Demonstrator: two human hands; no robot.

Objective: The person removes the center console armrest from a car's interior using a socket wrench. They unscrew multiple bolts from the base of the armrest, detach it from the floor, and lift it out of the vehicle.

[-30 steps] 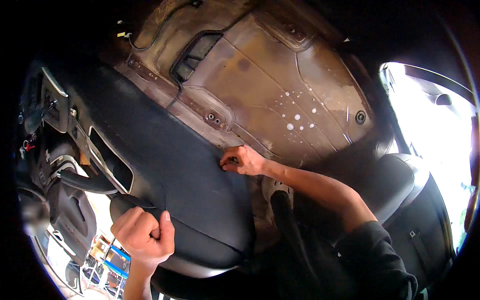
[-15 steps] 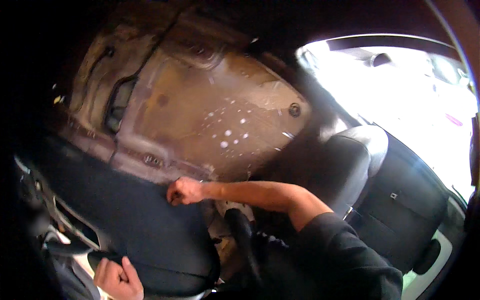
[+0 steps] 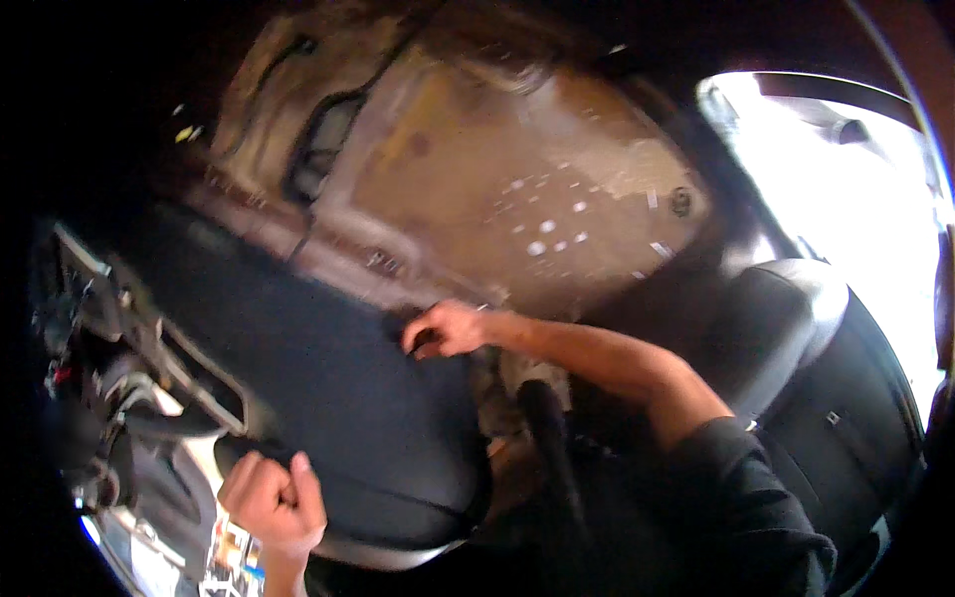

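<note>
The panel (image 3: 318,348) looks smooth and matt black, like soft plastic or leather, the floor (image 3: 448,169) blotched brown metal with a dull sheen, the trim (image 3: 206,386) pale, smooth and hard, the seat (image 3: 786,318) leather-like with a glossy top, the sleeve (image 3: 751,507) matt dark cloth.

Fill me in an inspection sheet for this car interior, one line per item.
Surface: bare brown floor, marked with pale spots; whether those are loose bits is unclear.
Things at hand: black panel, smooth, lying alongside the floor.
Clutter: small yellow piece at upper left, too blurred to identify.
Grips: right hand at the panel's floor-side edge, fingers curled, contents unclear; left hand in a loose fist, thumb raised, near the panel's lower left.
Cables: dark cable, apparently, at upper left.
Surroundings: black seat and bright opening at right.
</note>
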